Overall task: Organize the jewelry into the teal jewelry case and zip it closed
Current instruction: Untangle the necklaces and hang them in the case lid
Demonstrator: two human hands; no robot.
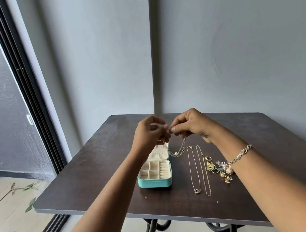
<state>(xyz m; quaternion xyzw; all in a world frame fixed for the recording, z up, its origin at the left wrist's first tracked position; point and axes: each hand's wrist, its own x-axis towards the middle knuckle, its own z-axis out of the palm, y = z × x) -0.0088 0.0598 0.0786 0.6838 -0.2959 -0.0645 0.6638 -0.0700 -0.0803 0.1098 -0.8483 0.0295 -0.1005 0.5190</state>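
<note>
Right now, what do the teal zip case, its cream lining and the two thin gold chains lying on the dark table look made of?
Teal zip case: matte, even shell, likely faux leather. Cream lining: soft, velvety fabric, no glare. Gold chain with ring pendant and plain gold chain: fine metal links, gold-toned, glinting; plated or solid cannot be told.
</note>
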